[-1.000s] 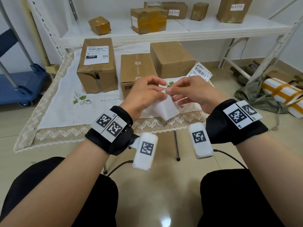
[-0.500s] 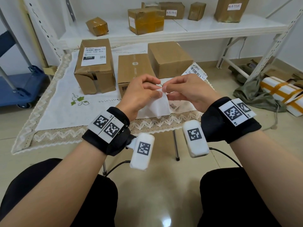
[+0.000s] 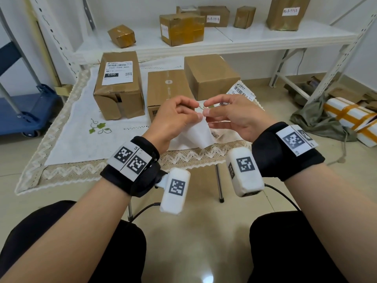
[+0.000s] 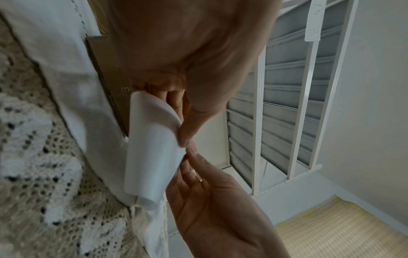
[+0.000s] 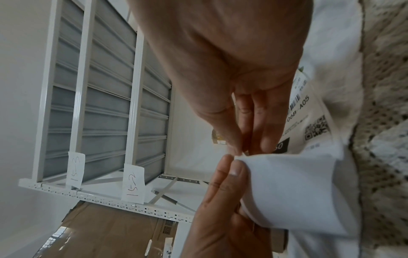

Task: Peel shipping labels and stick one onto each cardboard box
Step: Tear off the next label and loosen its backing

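Note:
A white label sheet (image 3: 199, 133) hangs blank side toward me between both hands, above the table's front edge. My left hand (image 3: 193, 113) pinches its top corner between thumb and fingers, as the left wrist view shows (image 4: 183, 139). My right hand (image 3: 208, 110) meets it there, thumb and forefinger tips nipping the same corner (image 5: 239, 150). Three cardboard boxes stand behind on the tablecloth. The left box (image 3: 119, 84) carries a printed label on top. The middle box (image 3: 167, 86) and the right box (image 3: 210, 74) have bare tops.
Loose printed labels lie on the cloth by the right box (image 3: 241, 91) and under my hands (image 3: 216, 135). A white shelf (image 3: 234, 40) behind holds several more boxes. A blue cart (image 3: 24, 111) stands left; wrapped parcels (image 3: 350, 117) lie on the floor at the right.
Both hands stay together at the label's top corner. The right hand's lower fingers have spread and its palm has turned more toward me. The boxes have not moved.

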The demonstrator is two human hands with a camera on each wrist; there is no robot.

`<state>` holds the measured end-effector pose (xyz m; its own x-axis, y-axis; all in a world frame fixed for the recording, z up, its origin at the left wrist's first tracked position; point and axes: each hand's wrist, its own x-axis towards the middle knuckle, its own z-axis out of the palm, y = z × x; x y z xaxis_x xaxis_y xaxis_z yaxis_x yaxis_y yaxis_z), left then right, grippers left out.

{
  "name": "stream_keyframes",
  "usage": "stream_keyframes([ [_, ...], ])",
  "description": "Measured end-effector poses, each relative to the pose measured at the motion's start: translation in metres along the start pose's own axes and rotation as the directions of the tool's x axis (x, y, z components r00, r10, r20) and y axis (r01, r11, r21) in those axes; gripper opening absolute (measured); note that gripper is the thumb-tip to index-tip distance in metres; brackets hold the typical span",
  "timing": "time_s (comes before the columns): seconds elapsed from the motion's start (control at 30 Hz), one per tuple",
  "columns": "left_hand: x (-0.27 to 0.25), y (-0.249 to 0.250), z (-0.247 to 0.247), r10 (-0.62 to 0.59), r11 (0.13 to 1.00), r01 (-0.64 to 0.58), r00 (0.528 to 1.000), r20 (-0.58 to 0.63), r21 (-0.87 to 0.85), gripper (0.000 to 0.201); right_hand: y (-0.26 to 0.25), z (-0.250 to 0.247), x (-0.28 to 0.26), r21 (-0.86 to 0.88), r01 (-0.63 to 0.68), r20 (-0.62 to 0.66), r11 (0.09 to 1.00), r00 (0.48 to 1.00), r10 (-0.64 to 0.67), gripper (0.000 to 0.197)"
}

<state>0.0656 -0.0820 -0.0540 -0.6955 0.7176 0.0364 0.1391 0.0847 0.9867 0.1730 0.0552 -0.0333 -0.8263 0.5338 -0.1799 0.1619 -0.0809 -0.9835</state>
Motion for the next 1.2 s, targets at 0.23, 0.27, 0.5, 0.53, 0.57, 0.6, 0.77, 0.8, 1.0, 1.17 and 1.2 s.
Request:
stream_keyframes([
  [0.23,0.0014,0.0015,-0.0024,-0.019,1.0,0.019,1.0,-0.003,0.021,0.028,-0.0009,0.0002,0.0024,0.021,-0.031,-0.012,0.999,0.999,0.032,0.023],
  [0.27,0.0014,0.0014,-0.0026,-0.02,0.999,0.02,1.0,-0.006,0.028,0.027,-0.0008,-0.0001,0.0028,0.025,-0.034,-0.009,0.999,0.999,0.034,0.022],
  [0.5,0.0013,0.0038,-0.0043,-0.036,0.998,0.038,0.998,-0.044,0.046,0.034,-0.0011,-0.0035,0.0039,0.043,-0.031,0.0,0.999,1.0,0.031,0.018],
  [0.53,0.0013,0.0044,-0.0046,-0.038,0.998,0.04,0.998,-0.048,0.046,0.034,-0.0013,-0.0038,0.0042,0.05,-0.031,0.001,0.998,1.0,0.031,0.018],
  [0.57,0.0012,0.0049,-0.0046,-0.038,0.998,0.04,0.998,-0.05,0.044,0.035,-0.0015,-0.004,0.0043,0.056,-0.031,0.002,0.998,1.0,0.031,0.018],
  [0.6,0.0011,0.0051,-0.0042,-0.038,0.998,0.04,0.998,-0.051,0.04,0.035,-0.0016,-0.0042,0.0046,0.064,-0.033,0.004,0.997,0.999,0.033,0.018],
  [0.77,0.0017,0.0052,-0.0032,-0.042,0.999,0.043,0.998,-0.053,0.007,0.034,-0.0034,-0.0054,0.0055,0.139,-0.051,0.006,0.989,0.999,0.051,0.02],
  [0.8,0.0021,0.0054,-0.0032,-0.046,0.999,0.046,0.998,-0.053,0.002,0.034,-0.0039,-0.0057,0.0055,0.151,-0.05,0.003,0.987,0.999,0.05,0.02],
  [1.0,0.0015,0.0075,-0.0039,-0.035,0.999,0.035,0.998,-0.051,-0.013,0.032,-0.0059,-0.0061,0.0049,0.162,-0.03,-0.013,0.986,0.999,0.032,0.02],
  [1.17,0.0013,0.0066,-0.0021,-0.044,0.999,0.044,0.997,-0.063,-0.003,0.03,-0.0054,-0.0037,0.0029,0.154,0.009,0.012,0.988,1.0,-0.011,0.018],
  [1.2,0.0011,0.0058,-0.001,-0.049,0.999,0.049,0.997,-0.064,-0.001,0.027,-0.0051,-0.0026,0.0024,0.145,0.018,0.025,0.989,0.999,-0.022,0.017],
])
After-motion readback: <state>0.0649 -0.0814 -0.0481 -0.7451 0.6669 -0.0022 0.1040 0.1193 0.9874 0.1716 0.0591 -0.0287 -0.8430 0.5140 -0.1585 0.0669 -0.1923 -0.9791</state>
